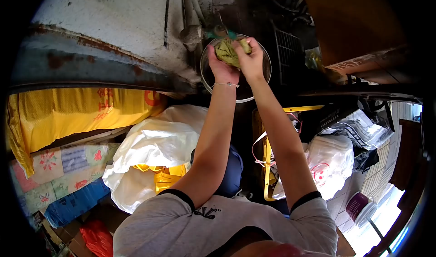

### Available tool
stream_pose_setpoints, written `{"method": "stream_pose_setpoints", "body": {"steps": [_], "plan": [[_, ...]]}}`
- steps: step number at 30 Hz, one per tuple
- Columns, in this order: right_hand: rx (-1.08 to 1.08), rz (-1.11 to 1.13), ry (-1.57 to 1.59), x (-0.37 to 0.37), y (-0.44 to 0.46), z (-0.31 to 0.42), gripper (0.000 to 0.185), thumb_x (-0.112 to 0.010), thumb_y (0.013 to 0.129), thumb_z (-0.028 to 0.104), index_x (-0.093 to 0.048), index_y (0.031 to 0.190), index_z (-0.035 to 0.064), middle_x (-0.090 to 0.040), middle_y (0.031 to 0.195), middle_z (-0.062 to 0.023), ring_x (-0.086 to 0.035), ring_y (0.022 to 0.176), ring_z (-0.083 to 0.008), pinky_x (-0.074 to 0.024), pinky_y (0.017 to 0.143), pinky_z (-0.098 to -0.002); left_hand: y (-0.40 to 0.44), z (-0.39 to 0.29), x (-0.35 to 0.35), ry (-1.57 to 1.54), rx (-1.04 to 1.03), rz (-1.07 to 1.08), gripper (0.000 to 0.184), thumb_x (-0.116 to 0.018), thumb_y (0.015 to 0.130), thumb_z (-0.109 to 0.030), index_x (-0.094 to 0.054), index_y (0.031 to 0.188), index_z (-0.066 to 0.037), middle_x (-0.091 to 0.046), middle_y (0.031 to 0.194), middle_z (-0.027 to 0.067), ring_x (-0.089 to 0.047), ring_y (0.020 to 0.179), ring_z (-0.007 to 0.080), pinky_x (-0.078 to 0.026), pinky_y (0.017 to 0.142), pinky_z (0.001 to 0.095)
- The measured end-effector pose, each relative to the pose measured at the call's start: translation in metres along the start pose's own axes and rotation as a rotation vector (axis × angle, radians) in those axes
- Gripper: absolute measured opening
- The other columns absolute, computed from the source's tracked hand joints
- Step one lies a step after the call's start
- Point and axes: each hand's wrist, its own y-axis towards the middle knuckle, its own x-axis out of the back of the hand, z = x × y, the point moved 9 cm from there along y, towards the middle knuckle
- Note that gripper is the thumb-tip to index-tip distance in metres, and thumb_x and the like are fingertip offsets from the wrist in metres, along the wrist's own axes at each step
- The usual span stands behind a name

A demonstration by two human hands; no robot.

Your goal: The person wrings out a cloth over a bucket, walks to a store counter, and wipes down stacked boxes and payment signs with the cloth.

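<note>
Both hands hold a crumpled yellow-green cloth or leafy bundle [227,53] over a round metal-rimmed basin [204,78]. My left hand [221,67] cups it from the left side, with a thin bracelet on the wrist. From the right, my right hand [250,59] presses its fingers on the bundle. Just beyond the hands, near the basin's far rim, is a green item [215,34], too small to make out. What lies in the basin is dark and mostly hidden by the hands and forearms.
A large white plastic bag [159,132] with yellow material inside stands at the left, near a yellow sack [81,116]. At the right are a yellow frame [267,166], a white bag [334,155] and a purple-and-white bucket [359,207]. A wire rack [288,48] stands beyond the basin's right side.
</note>
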Motion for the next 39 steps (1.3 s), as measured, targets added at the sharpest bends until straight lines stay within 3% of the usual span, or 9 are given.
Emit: {"method": "stream_pose_setpoints", "body": {"steps": [3, 6, 8, 12, 16, 22, 27, 32, 39], "plan": [[-0.146, -0.173, 0.375, 0.017, -0.001, 0.0, 0.021, -0.052, 0.076, 0.001, -0.05, 0.096, 0.0063, -0.05, 0.093, -0.0078, -0.049, 0.089, -0.0176, -0.0389, 0.082, -0.0279, 0.005, 0.013, -0.001, -0.078, 0.047, 0.018, 0.045, -0.038, 0.086, -0.046, -0.053, 0.106, -0.008, -0.056, 0.108, 0.0082, -0.052, 0.102, 0.0236, -0.038, 0.091, 0.0374], [0.222, 0.003, -0.075, -0.002, -0.003, 0.022, 0.034, -0.048, 0.069, -0.004, -0.05, 0.102, 0.003, -0.05, 0.105, -0.0154, -0.05, 0.1, -0.0282, -0.0395, 0.085, -0.0314, 0.012, 0.008, 0.013, -0.006, 0.056, -0.009, 0.043, -0.038, 0.086, -0.044, -0.053, 0.103, -0.007, -0.057, 0.106, 0.0067, -0.052, 0.1, 0.0234, -0.038, 0.091, 0.0366], [0.406, 0.066, -0.322, -0.014, -0.015, 0.041, 0.02, -0.052, 0.078, 0.006, -0.055, 0.098, 0.0043, -0.055, 0.095, -0.0127, -0.054, 0.09, -0.0258, -0.0423, 0.08, -0.0297, 0.016, 0.014, 0.005, -0.14, 0.149, 0.371, 0.038, -0.037, 0.089, -0.041, -0.052, 0.105, -0.01, -0.056, 0.101, 0.0045, -0.052, 0.1, 0.021, -0.041, 0.088, 0.0325], [0.633, 0.061, -0.641, -0.027, -0.026, 0.063, 0.031, -0.062, 0.078, 0.034, -0.06, 0.098, 0.0101, -0.062, 0.085, -0.0087, -0.055, 0.097, -0.0264, -0.026, 0.099, -0.0464, 0.018, 0.013, 0.001, -0.103, 0.066, 0.517, 0.036, -0.035, 0.091, -0.035, -0.045, 0.115, -0.009, -0.05, 0.113, 0.0057, -0.048, 0.108, 0.0203, -0.037, 0.093, 0.0322], [0.476, 0.05, -0.582, -0.001, 0.003, 0.038, 0.036, -0.06, 0.076, 0.039, -0.063, 0.081, 0.0033, -0.061, 0.089, -0.0194, -0.058, 0.084, -0.0368, -0.0464, 0.075, -0.0424, 0.039, 0.044, 0.017, -0.147, 0.179, 0.391, 0.036, -0.035, 0.091, -0.034, -0.044, 0.116, -0.009, -0.049, 0.114, 0.0055, -0.047, 0.108, 0.0202, -0.036, 0.094, 0.0324], [0.199, 0.091, -0.72, -0.004, 0.019, 0.015, 0.023, -0.053, 0.073, 0.032, -0.068, 0.081, 0.0165, -0.064, 0.082, -0.0115, -0.06, 0.076, -0.0319, -0.0484, 0.073, -0.0407, 0.056, 0.068, 0.039, -0.061, 0.264, 0.252, 0.036, -0.034, 0.091, -0.032, -0.044, 0.117, -0.009, -0.048, 0.116, 0.0051, -0.046, 0.11, 0.0202, -0.036, 0.094, 0.0326], [-0.164, 0.006, -0.856, 0.034, 0.035, -0.006, 0.037, -0.053, 0.075, 0.042, -0.067, 0.075, 0.0082, -0.063, 0.077, -0.0177, -0.061, 0.075, -0.0337, -0.0493, 0.071, -0.0418, 0.073, 0.092, 0.041, 0.043, 0.349, 0.201, 0.036, -0.034, 0.091, -0.031, -0.043, 0.118, -0.009, -0.048, 0.117, 0.0048, -0.045, 0.111, 0.0201, -0.035, 0.095, 0.0329], [-0.015, -0.345, -0.771, 0.05, 0.012, 0.0, 0.041, -0.051, 0.076, 0.048, -0.067, 0.078, 0.0099, -0.063, 0.08, -0.0151, -0.06, 0.083, -0.03, -0.0479, 0.076, -0.0383, 0.083, 0.081, 0.051, 0.138, 0.29, 0.088, 0.036, -0.034, 0.091, -0.03, -0.043, 0.119, -0.009, -0.047, 0.119, 0.0045, -0.045, 0.112, 0.0201, -0.034, 0.095, 0.0331], [0.076, 0.128, -0.236, 0.011, 0.036, -0.049, 0.031, -0.052, 0.072, 0.019, -0.058, 0.102, 0.0102, -0.061, 0.092, -0.0125, -0.057, 0.089, -0.0288, -0.0447, 0.076, -0.0345, 0.123, 0.054, 0.1, 0.156, 0.115, -0.05, 0.036, -0.034, 0.091, -0.028, -0.042, 0.12, -0.009, -0.046, 0.12, 0.0041, -0.043, 0.114, 0.02, -0.034, 0.096, 0.0334]]}}
